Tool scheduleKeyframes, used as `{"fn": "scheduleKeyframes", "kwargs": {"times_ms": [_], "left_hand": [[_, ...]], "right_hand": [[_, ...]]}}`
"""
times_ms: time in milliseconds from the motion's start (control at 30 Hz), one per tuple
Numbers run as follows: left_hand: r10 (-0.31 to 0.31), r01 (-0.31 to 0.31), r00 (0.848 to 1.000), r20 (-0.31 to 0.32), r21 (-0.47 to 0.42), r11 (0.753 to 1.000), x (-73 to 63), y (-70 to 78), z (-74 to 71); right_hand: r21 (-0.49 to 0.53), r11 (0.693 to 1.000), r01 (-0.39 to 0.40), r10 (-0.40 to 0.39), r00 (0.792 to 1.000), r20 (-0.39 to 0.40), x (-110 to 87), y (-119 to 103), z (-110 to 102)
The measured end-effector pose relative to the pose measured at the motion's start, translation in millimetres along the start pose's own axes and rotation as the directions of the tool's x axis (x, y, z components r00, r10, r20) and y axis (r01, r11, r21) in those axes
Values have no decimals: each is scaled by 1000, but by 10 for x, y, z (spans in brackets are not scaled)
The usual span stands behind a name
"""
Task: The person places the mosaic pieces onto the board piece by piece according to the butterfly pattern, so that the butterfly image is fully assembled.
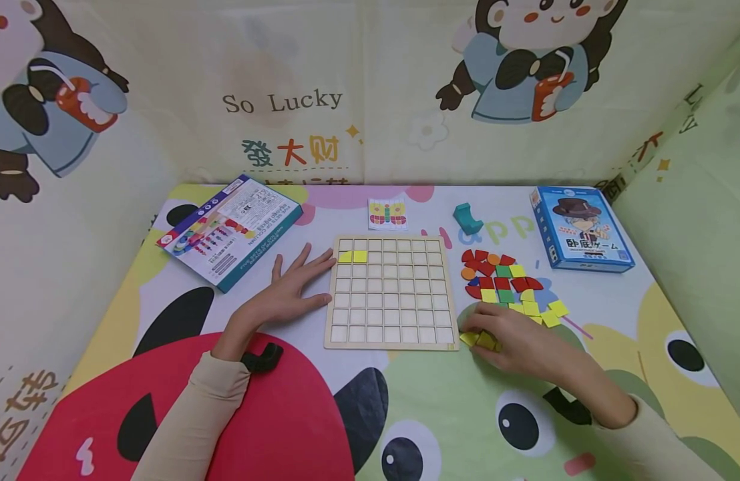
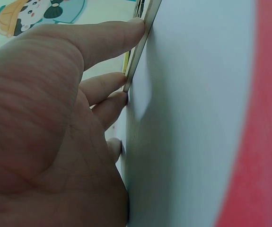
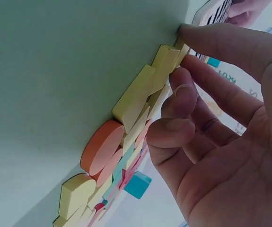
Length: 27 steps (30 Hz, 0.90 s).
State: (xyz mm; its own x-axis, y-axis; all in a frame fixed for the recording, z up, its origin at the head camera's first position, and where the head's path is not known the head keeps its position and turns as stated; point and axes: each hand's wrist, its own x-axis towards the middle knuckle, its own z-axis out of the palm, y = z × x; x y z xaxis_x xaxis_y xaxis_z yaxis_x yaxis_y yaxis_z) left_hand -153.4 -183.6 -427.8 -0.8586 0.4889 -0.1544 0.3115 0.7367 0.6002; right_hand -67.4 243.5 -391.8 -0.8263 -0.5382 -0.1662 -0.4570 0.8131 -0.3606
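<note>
A wooden grid board lies flat in the middle of the table, with two yellow tiles side by side in its top row at the left. My left hand is spread, its thumb and fingertips touching the board's left edge; the left wrist view shows the thumb against that edge. Right of the board's lower corner, my right hand is low over yellow pieces. In the right wrist view its thumb and index finger pinch a yellow tile; the other fingers are curled.
Loose red, green, orange and yellow pieces lie right of the board. Behind it are a butterfly picture card and a teal object. A flat box lies at the left, a blue game box at the right.
</note>
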Motion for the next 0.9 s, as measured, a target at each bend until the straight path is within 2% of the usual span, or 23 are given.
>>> {"fn": "scheduleKeyframes", "kwargs": {"times_ms": [200,433,900], "left_hand": [[3,-3,1000,-2,-3,1000,-3,-2,-3],[4,-4,1000,0,2,1000,-4,-6,0],[-3,3,1000,0,-8,1000,-5,2,-1]], "right_hand": [[17,1000,10,-10,1000,-12,1,5,4],[86,995,44,-43,999,-12,-6,43,4],[38,999,-11,12,1000,-25,18,-13,17]]}}
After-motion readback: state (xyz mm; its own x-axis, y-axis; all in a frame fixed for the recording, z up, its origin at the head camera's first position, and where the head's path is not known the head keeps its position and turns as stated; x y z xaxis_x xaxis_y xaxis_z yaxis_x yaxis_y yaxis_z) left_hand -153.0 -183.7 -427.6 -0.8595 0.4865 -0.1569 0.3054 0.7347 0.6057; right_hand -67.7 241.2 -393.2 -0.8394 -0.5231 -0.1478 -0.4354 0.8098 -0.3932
